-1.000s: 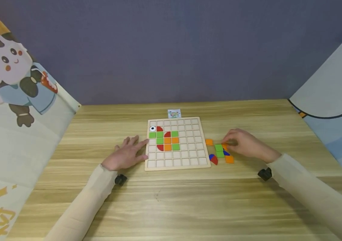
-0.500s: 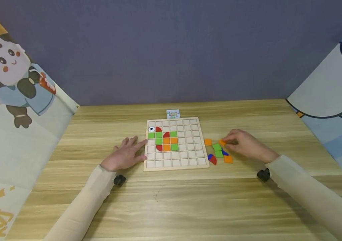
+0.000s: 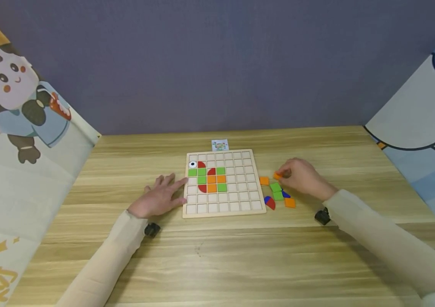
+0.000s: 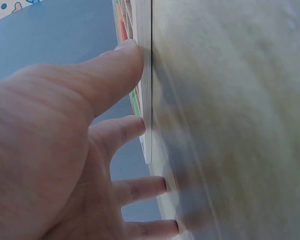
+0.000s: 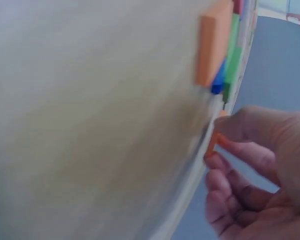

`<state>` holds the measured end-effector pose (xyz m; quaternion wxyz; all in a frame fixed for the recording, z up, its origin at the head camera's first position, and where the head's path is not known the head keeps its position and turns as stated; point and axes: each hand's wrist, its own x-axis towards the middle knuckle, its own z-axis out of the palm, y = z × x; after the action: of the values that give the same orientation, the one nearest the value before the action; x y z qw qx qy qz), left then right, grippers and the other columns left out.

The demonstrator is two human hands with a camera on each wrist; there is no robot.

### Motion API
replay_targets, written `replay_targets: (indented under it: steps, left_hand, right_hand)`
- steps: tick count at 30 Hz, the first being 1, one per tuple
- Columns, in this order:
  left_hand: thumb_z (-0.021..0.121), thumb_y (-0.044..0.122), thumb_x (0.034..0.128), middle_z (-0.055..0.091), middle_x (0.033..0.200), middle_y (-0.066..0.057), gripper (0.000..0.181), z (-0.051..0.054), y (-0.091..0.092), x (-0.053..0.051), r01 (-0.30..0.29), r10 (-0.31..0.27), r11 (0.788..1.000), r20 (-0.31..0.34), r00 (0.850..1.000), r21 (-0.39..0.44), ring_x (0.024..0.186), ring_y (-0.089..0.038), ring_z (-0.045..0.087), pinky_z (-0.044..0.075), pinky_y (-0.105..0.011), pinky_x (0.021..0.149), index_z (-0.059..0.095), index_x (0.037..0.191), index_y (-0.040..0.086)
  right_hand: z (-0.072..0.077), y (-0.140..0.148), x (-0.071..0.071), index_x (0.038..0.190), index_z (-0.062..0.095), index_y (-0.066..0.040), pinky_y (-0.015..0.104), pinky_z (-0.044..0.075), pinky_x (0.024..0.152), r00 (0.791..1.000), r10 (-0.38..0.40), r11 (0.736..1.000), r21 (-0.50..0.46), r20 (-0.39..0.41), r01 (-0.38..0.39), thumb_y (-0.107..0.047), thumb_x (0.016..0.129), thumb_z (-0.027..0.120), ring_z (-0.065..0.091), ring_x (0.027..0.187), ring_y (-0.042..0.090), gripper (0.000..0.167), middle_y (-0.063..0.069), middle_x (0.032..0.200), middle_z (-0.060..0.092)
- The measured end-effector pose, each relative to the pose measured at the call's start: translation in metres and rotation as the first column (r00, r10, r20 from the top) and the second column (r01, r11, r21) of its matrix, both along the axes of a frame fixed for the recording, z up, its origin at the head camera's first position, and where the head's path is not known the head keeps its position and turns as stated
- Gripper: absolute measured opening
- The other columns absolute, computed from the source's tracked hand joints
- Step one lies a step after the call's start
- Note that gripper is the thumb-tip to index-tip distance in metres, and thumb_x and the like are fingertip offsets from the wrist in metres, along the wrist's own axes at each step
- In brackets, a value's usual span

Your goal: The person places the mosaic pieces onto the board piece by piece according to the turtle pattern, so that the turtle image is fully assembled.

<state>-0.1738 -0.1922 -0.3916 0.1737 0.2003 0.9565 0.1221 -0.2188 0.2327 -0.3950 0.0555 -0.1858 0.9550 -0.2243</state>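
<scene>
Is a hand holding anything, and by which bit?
In the head view, the right hand pinches an orange tile by its right side; the left hand holds nothing.

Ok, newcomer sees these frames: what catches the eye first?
Probably the wooden grid board mid-frame on the table, with red, green and orange tiles and an eye tile near its far-left corner. Then the right hand, right of the board, pinching an orange tile beside the loose pieces. The big cartoon figure on the left wall also stands out.
</scene>
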Motion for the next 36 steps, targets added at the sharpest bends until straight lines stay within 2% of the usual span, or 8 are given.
replay_targets:
  steps: [5,9,13,18,25,28,32,36]
  left_hand:
    - [0.046,0.051,0.0954,0.009,0.154,-0.022,0.067,0.0,0.0,0.0,-0.002,0.002,1.0,-0.008,1.0,-0.001,0.134,-0.054,0.008,0.016,-0.079,0.089,0.021,0.152,0.025]
    - [0.046,0.052,0.0953,0.01,0.154,-0.022,0.067,0.0,0.0,-0.001,0.002,-0.002,1.0,-0.017,1.0,0.002,0.134,-0.054,0.009,0.017,-0.079,0.088,0.021,0.152,0.025]
    - [0.045,0.053,0.0952,0.01,0.154,-0.022,0.068,-0.001,0.0,-0.001,0.01,-0.01,1.0,-0.022,1.0,-0.002,0.134,-0.055,0.009,0.017,-0.08,0.088,0.021,0.152,0.025]
    - [0.045,0.053,0.0949,0.009,0.155,-0.021,0.068,0.0,0.001,-0.001,0.001,-0.001,1.0,-0.009,1.0,-0.004,0.134,-0.054,0.008,0.016,-0.079,0.089,0.021,0.152,0.026]
    - [0.047,0.052,0.0945,0.01,0.154,-0.021,0.068,0.001,0.002,0.0,-0.018,0.018,1.0,0.004,1.0,-0.006,0.134,-0.053,0.008,0.016,-0.079,0.09,0.022,0.152,0.027]
    - [0.048,0.051,0.0946,0.01,0.154,-0.022,0.068,0.002,0.001,0.0,-0.021,0.021,1.0,0.007,1.0,-0.008,0.134,-0.054,0.009,0.016,-0.079,0.09,0.022,0.152,0.026]
    - [0.048,0.051,0.0948,0.01,0.154,-0.022,0.068,0.003,0.001,0.0,-0.021,0.021,1.0,0.005,1.0,-0.01,0.134,-0.054,0.009,0.015,-0.079,0.09,0.021,0.152,0.026]
    - [0.047,0.051,0.0949,0.009,0.154,-0.021,0.068,0.003,0.003,0.0,-0.017,0.017,1.0,0.006,1.0,-0.007,0.134,-0.054,0.008,0.015,-0.079,0.089,0.021,0.152,0.026]
  right_hand:
    - [0.01,-0.033,-0.01,0.099,0.075,-0.011,0.035,0.049,0.068,0.989,0.131,0.988,-0.074,-0.067,-0.136,-0.011,0.081,0.075,0.055,0.08,0.017,0.018,-0.002,0.093,0.064]
    - [0.013,-0.068,-0.023,0.098,0.076,-0.01,0.033,0.049,0.071,0.969,0.24,0.965,-0.094,-0.054,-0.244,-0.011,0.081,0.075,0.057,0.083,0.016,0.017,-0.002,0.094,0.064]
    - [0.009,-0.093,-0.036,0.098,0.076,-0.009,0.034,0.05,0.076,0.963,0.271,0.956,-0.114,-0.004,-0.269,-0.008,0.082,0.074,0.057,0.085,0.016,0.016,-0.001,0.094,0.065]
    - [0.003,-0.109,-0.046,0.096,0.076,-0.009,0.036,0.047,0.086,0.961,0.275,0.957,-0.104,0.027,-0.271,-0.007,0.083,0.073,0.057,0.083,0.015,0.014,-0.001,0.093,0.065]
    - [0.004,-0.118,-0.044,0.093,0.076,-0.008,0.038,0.047,0.083,0.958,0.284,0.956,-0.091,0.045,-0.279,-0.006,0.083,0.072,0.055,0.087,0.018,0.011,0.0,0.091,0.063]
    - [0.007,-0.121,-0.041,0.094,0.076,-0.006,0.04,0.039,0.099,0.941,0.338,0.941,-0.04,0.006,-0.337,-0.004,0.085,0.07,0.055,0.093,0.02,0.011,0.003,0.096,0.061]
    - [0.01,-0.124,-0.036,0.098,0.074,-0.003,0.043,0.019,0.112,0.919,0.394,0.919,0.017,-0.035,-0.393,-0.005,0.087,0.067,0.054,0.1,0.024,0.013,0.007,0.102,0.06]
    - [0.011,-0.117,-0.034,0.105,0.073,-0.005,0.042,0.031,0.106,0.928,0.371,0.928,0.017,0.028,-0.371,-0.009,0.09,0.064,0.051,0.105,0.025,0.018,0.007,0.11,0.059]
